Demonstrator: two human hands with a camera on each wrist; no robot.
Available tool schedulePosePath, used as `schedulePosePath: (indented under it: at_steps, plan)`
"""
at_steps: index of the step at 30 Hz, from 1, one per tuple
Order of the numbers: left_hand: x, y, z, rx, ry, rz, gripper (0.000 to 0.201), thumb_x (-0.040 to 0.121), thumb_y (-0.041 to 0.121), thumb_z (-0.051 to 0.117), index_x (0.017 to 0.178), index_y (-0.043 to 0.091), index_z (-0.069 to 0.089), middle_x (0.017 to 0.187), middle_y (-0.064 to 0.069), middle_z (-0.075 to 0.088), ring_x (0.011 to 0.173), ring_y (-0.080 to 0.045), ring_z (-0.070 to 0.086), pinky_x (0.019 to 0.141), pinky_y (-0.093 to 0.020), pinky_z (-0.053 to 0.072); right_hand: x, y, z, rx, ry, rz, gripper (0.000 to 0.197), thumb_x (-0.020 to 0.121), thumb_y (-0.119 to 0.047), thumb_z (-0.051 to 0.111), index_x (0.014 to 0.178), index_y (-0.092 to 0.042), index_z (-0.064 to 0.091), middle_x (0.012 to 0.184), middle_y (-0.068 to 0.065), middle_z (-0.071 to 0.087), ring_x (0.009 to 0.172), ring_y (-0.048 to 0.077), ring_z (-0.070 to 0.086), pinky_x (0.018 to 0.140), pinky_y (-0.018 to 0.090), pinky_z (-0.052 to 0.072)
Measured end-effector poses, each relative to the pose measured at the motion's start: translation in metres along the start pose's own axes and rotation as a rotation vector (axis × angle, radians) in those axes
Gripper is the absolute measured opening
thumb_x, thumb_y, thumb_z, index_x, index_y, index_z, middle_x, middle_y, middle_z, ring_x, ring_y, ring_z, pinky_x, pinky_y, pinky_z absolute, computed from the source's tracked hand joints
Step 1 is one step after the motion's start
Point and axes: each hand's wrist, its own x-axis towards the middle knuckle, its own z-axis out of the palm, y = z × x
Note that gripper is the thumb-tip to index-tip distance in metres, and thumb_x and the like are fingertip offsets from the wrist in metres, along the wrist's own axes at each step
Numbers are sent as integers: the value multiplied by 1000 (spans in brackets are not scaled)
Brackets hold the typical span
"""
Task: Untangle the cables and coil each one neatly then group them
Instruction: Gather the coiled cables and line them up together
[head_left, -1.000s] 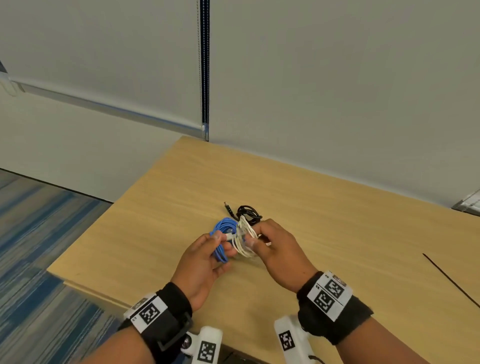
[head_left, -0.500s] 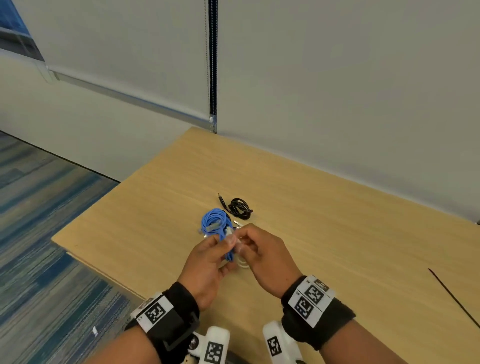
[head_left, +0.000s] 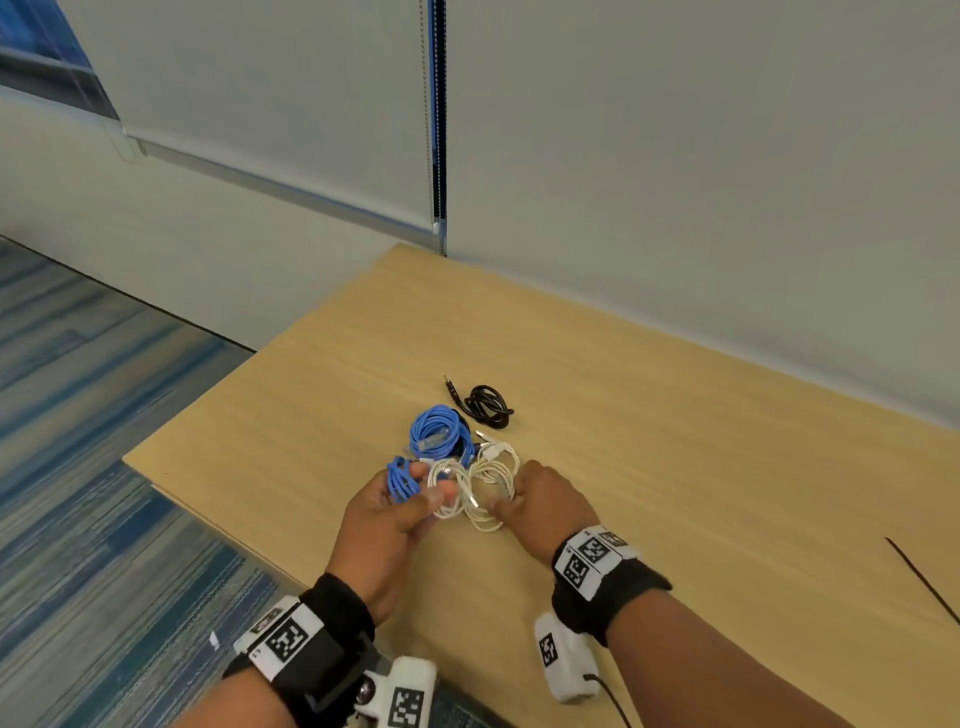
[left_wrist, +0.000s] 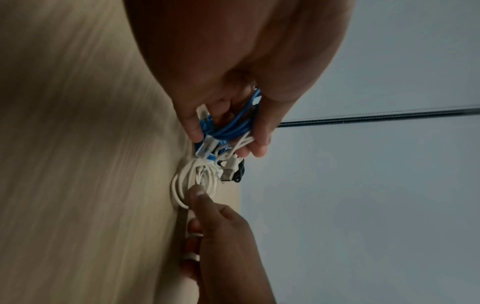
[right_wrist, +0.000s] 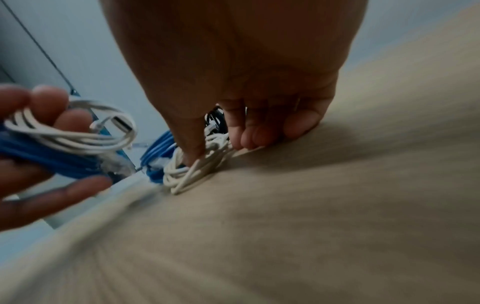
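My left hand grips a short blue cable bundle together with a white cable coil, just above the table; the left wrist view shows both in its fingers. Beside it, my right hand pinches a second white coil that lies on the wooden table. In the right wrist view the thumb reaches into this coil. A larger blue coil lies just beyond the hands. A black coil lies behind it, untouched.
The table's left edge runs close to my left hand, with striped carpet below. A grey wall stands behind the table. A thin black line crosses the table at the far right.
The hands have drawn apart. The white cables now show as two separate coils, one in each hand, and the right one is down on the table. The head camera has tilted.
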Motion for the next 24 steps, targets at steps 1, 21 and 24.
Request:
schedulePosePath:
  at_steps: [1, 21, 24]
  plan:
    - [1, 0, -3, 19, 10, -13, 38, 80, 2, 75, 116, -2, 64, 107, -20, 75, 103, -30, 71, 98, -43, 52, 1, -2, 2, 3, 9, 5, 36, 91, -45, 62, 109, -14, 56, 109, 8, 62, 99, 28, 62, 77, 34, 46]
    - [48, 41, -80, 0, 101, -51, 17, 93, 8, 68, 109, 6, 73, 103, -12, 77, 93, -23, 72, 81, -36, 54, 70, -91, -11, 88, 59, 22, 30, 92, -43, 60, 99, -14, 62, 94, 6, 66, 83, 25, 61, 64, 30, 41]
    - [51, 44, -85, 0, 128, -37, 13, 92, 7, 69, 104, 5, 74, 101, -12, 77, 93, -23, 71, 85, -37, 54, 65, -90, -11, 127, 160, -36, 11, 92, -25, 58, 89, -16, 61, 86, 5, 65, 79, 28, 59, 64, 32, 44]
